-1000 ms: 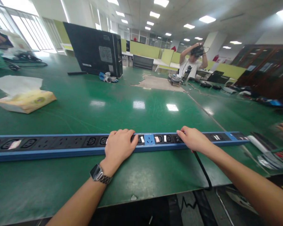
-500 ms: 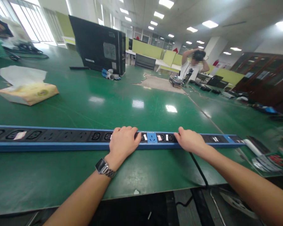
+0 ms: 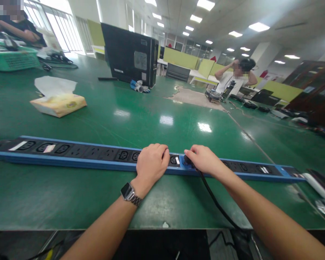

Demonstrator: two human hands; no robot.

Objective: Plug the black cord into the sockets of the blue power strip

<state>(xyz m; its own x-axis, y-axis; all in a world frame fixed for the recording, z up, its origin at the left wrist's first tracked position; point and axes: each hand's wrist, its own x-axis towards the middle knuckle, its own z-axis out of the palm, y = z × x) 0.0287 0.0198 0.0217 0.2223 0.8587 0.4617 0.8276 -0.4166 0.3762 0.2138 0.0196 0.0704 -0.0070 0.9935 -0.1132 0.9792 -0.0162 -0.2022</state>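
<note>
A long blue and black power strip [image 3: 92,153] lies across the green table, its row of sockets facing up. My left hand [image 3: 152,161] is closed over the strip left of its blue socket section, with a watch [image 3: 130,192] on the wrist. Between the fingers of my right hand [image 3: 204,159] is a black plug [image 3: 188,160], held at the blue socket. How deep the plug sits in the socket is hidden. From it a black cable [image 3: 215,200] runs down over the table's front edge.
A tissue box [image 3: 61,104] stands at the left. Farther back are a black computer tower [image 3: 130,54], blue and white gloves [image 3: 139,86] and a green basket [image 3: 16,59]. One person [image 3: 234,77] is at the far right, another [image 3: 21,30] at the far left.
My right hand has moved left along the strip to the blue socket, and the plug in it now shows. My left hand keeps its grip on the strip. The view has shifted slightly.
</note>
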